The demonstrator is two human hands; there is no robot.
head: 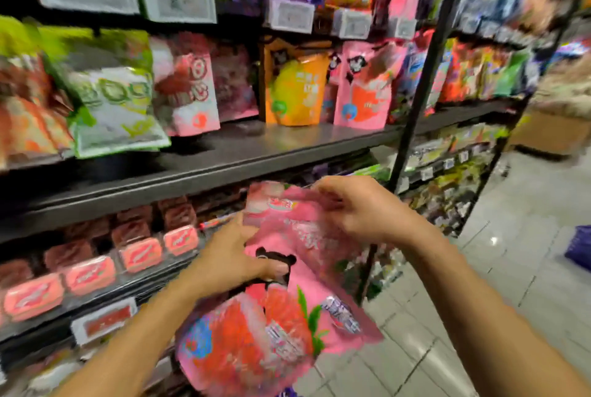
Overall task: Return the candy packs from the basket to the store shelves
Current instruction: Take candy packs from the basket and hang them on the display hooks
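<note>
Store shelving of dark metal fills the view, stacked with glossy, crinkly candy pouches and edged with white price tags; the whole picture is smeared by motion, so fine print cannot be read. Both hands are up in front of the shelves and clamped on pink candy packs (281, 268); there seem to be at least two soft foil-like pouches overlapping, one higher and one hanging lower, though the blur hides where one ends and the next begins. The left hand (236, 256) grips the packs at their left edge about midway, thumb across the front; the right hand (361, 208) pinches the upper pack near its top right corner. A blue basket (579, 246) shows only as a corner on the tiled floor (479, 284) at the far right, well apart from the hands. By my reading the step in hand is sorting or separating the held packs before shelving them; the packs are out of the basket but not yet on a shelf. On the middle shelf (224, 153) stand matching pink pouches (364, 89) with the same dark bear-shaped mark, beside an orange pouch (294, 83); that looks the likely home. The next move probably calls for raising one pack to that row and standing it upright behind the bare front strip; the slick, floppy film may slump or slide, so a firm hold by the top edge should help.
</note>
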